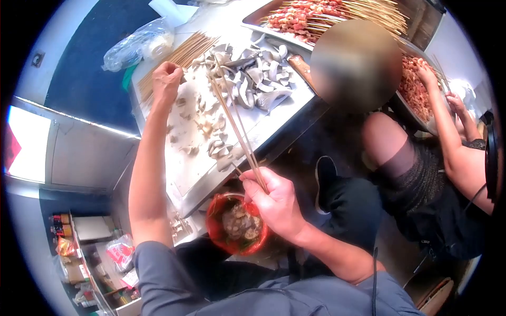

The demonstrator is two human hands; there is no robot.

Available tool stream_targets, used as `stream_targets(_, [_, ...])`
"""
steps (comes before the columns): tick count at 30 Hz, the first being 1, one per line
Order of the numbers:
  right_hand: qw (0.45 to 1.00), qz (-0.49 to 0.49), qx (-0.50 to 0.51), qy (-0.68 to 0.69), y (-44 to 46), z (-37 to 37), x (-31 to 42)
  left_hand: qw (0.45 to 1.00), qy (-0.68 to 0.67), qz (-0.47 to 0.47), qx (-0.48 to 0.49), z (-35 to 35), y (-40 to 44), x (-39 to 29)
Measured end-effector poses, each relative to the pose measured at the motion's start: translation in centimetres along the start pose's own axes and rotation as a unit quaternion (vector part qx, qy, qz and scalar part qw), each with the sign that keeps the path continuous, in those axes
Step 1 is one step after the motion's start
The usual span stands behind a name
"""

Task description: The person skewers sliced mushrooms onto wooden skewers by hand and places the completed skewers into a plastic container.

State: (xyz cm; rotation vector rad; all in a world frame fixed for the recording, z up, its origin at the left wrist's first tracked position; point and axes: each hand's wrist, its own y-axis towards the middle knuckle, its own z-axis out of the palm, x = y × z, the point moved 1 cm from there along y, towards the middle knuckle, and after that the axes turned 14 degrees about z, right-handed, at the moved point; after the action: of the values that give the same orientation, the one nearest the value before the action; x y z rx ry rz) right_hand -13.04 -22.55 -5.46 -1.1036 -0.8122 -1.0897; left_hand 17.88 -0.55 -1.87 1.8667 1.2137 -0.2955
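My right hand (276,203) is closed round a few long bamboo skewers (238,124), which point up and left over the table (192,181). A piece of mushroom (224,162) sits at the tip of a short stick end by my fingers; whether it is threaded on I cannot tell. My left hand (167,83) has its fingers curled together above the table's left side, beside a bundle of loose bamboo skewers (192,48). What it pinches, if anything, is hidden. Grey-white torn oyster mushrooms (255,76) lie heaped at the table's far side, with smaller pieces scattered nearer.
Below the table edge stands a red-lined bucket (215,224) with scraps inside. A tray of meat skewers (305,21) is at the back. On the right, a co-worker's hands (426,76) work over a tray of cut meat (414,97). A plastic bag (139,45) lies at the back left.
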Motion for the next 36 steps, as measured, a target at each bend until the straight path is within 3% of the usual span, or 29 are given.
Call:
stream_targets(6, [1.0, -0.009, -0.004, -0.01, -0.2, 0.2, -0.1, 0.977, -0.207, -0.043, -0.032, -2.4, -5.9, -3.9])
stream_targets(10, [1.0, 0.004, 0.004, -0.012, -0.2, 0.5, -0.2, 0.905, -0.402, -0.134, -0.019, -3.3, -10.5, -6.4])
stream_targets(16, [1.0, 0.01, 0.018, -0.024, -0.3, 1.0, -0.6, 0.839, -0.502, -0.202, -0.056, -3.6, -14.9, -8.9])
stream_targets(22, [0.999, 0.009, 0.021, -0.035, 0.0, 1.1, -1.3, 0.795, -0.576, -0.185, -0.043, -3.5, -15.7, -9.5])
stream_targets(32, [0.999, 0.023, 0.024, -0.027, 0.1, 1.2, -1.4, 0.81, -0.574, -0.116, 0.015, -3.8, -16.3, -9.9])
stream_targets(35, [0.999, 0.022, 0.029, -0.032, 0.0, 1.2, -1.4, 0.835, -0.538, -0.11, 0.02, -3.4, -16.3, -10.4])
stream_targets(36, [0.999, 0.024, 0.03, -0.031, 0.0, 1.2, -1.4, 0.871, -0.48, -0.099, 0.016, -3.6, -16.2, -10.8])
